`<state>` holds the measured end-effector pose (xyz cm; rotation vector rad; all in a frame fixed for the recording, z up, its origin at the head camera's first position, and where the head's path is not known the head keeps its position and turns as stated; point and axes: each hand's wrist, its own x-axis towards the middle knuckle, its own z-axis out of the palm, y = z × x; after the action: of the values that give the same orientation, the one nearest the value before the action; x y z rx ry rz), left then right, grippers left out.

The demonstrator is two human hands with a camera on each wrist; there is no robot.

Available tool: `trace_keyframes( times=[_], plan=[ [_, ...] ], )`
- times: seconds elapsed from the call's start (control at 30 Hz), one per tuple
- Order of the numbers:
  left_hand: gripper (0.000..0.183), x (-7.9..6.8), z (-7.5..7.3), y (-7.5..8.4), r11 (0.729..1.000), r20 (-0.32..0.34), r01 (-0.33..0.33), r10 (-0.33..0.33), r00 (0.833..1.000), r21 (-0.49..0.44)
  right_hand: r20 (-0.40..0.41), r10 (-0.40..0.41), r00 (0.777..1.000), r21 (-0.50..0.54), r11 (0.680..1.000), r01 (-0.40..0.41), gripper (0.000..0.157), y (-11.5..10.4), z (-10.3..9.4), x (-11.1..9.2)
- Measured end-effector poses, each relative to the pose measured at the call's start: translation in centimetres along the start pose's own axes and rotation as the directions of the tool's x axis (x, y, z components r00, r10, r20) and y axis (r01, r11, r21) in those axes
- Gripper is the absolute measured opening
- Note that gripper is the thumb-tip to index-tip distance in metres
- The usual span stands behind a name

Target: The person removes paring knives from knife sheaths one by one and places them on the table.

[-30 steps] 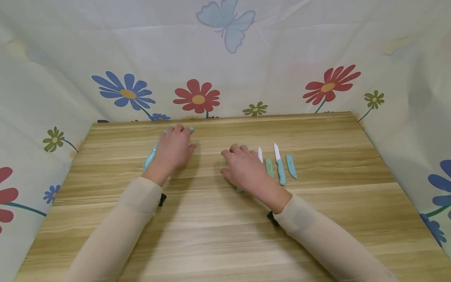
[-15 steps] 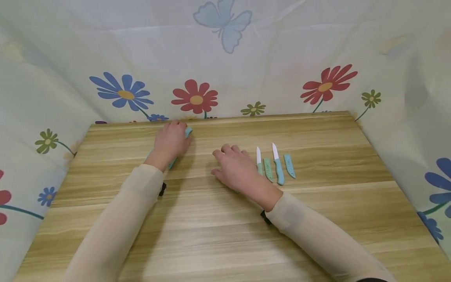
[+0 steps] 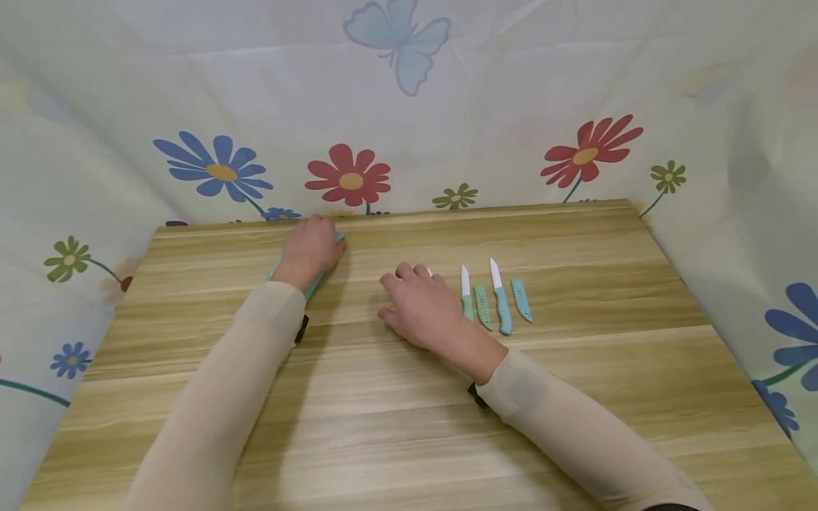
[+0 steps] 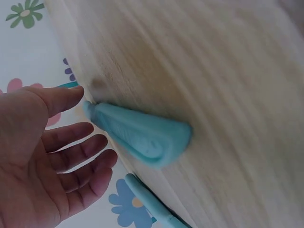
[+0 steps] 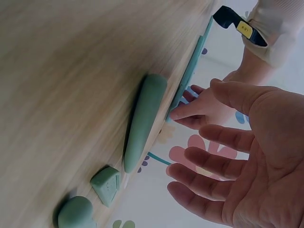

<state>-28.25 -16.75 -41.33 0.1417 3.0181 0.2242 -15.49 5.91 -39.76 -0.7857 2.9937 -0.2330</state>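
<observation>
My left hand (image 3: 311,245) is at the back left, thumb and fingers around a slim teal piece (image 4: 147,135). In the left wrist view, its narrow end lies right at my thumb and index fingertips, which stay apart. Another teal piece (image 4: 154,206) lies beside it, largely hidden by the hand in the head view. My right hand (image 3: 424,305) hovers palm down near the middle with relaxed, spread fingers. Below it lies a smooth green handle (image 5: 145,123). Right of it are a green knife (image 3: 466,292), a green sheath (image 3: 482,307), a blue knife (image 3: 501,298) and a blue sheath (image 3: 521,299).
The wooden table (image 3: 396,440) ends at a hanging white cloth (image 3: 511,85) printed with flowers, with more cloth along both sides. Both knives have white blades pointing toward the back. A black wrist mount (image 5: 240,26) shows on my left wrist.
The slim teal piece has come into fuller view right of my left hand, slanting toward me. My left wrist has turned slightly. The right hand has shifted a little left, uncovering more of the green knife.
</observation>
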Motion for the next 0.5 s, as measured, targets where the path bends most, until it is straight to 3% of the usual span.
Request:
trace_keyframes(
  times=[0.2,0.5],
  plan=[
    [0.031,0.55,-0.02,0.48,0.999,0.035,0.031,-0.030,0.999,-0.020,-0.013,-0.015,1.000,-0.015,1.000,0.015,0.052,-0.23,0.07,0.09],
    [0.029,1.13,0.12,0.53,0.996,0.065,0.075,-0.072,0.995,-0.044,0.000,-0.010,1.000,-0.015,1.000,0.010,0.051,-0.61,0.01,0.38]
  ],
)
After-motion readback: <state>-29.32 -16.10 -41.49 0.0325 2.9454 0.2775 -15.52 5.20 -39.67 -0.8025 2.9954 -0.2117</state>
